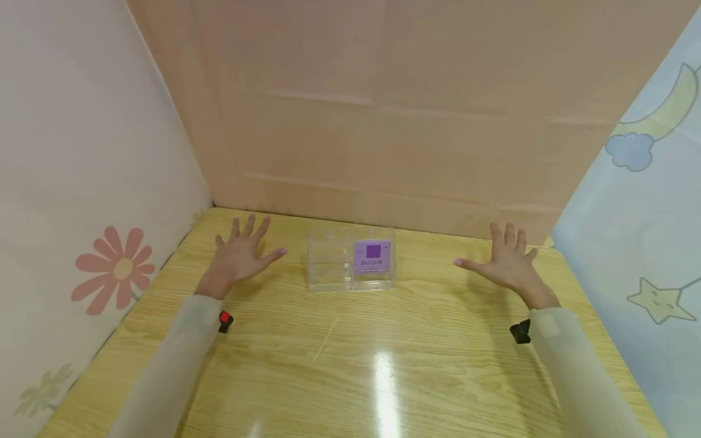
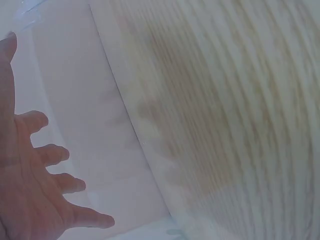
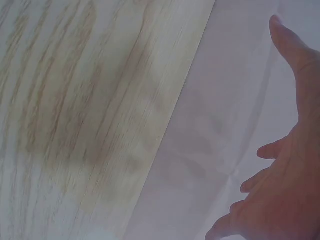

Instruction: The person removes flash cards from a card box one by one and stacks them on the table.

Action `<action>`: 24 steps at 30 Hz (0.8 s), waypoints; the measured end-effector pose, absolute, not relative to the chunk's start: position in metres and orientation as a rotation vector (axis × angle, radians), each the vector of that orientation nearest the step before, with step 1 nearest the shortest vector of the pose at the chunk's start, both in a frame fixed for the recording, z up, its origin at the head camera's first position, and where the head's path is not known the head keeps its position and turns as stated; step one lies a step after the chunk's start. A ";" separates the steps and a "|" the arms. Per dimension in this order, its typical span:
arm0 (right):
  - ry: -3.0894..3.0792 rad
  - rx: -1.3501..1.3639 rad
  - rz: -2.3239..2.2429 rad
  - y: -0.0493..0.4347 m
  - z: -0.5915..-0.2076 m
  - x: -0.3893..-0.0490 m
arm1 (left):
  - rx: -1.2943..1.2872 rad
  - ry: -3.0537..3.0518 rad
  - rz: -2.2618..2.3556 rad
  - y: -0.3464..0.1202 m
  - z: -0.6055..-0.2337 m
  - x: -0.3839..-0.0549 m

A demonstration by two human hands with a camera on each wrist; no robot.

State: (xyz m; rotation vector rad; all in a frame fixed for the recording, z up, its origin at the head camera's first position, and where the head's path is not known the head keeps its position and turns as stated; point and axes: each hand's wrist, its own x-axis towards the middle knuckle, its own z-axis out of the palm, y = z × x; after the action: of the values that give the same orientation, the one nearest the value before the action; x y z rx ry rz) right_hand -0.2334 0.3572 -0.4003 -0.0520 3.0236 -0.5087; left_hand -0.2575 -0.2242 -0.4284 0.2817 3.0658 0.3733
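Note:
A clear plastic box with compartments (image 1: 330, 261) stands near the back of the wooden table, between the two hands. On its right half sits a purple card (image 1: 372, 257) printed with a darker square and the word "purple". To the left of the box, my left hand (image 1: 239, 257) is held with fingers spread and thumb pointing towards it, holding nothing. On the other side my right hand (image 1: 508, 263) mirrors this, fingers apart and palm bare. Both wrist views show the spread fingers over the table's back edge, the left hand (image 2: 35, 185) and the right hand (image 3: 280, 195).
The wooden table (image 1: 438, 377) meets a plain tan backdrop (image 1: 372, 121) behind. A flower-printed panel (image 1: 98, 182) borders the left side, a moon-and-star panel (image 1: 646, 231) the right. Small black devices (image 1: 521, 331) sit at the wrists.

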 end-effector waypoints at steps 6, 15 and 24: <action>3.013 -0.061 -0.533 0.352 -0.397 -0.233 | 0.296 3.066 0.370 -0.218 -0.425 -0.257; 3.016 -0.081 -0.540 0.345 -0.393 -0.233 | 0.322 3.084 0.361 -0.213 -0.421 -0.257; 3.027 -0.091 -0.550 0.333 -0.389 -0.232 | 0.332 3.087 0.369 -0.211 -0.420 -0.259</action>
State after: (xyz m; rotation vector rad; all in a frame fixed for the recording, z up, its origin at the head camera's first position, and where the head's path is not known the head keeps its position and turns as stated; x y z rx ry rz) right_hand -0.2320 0.3333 -0.3890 -0.0914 3.0267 -0.5503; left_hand -0.2586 -0.2107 -0.4197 0.3321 3.0868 0.3693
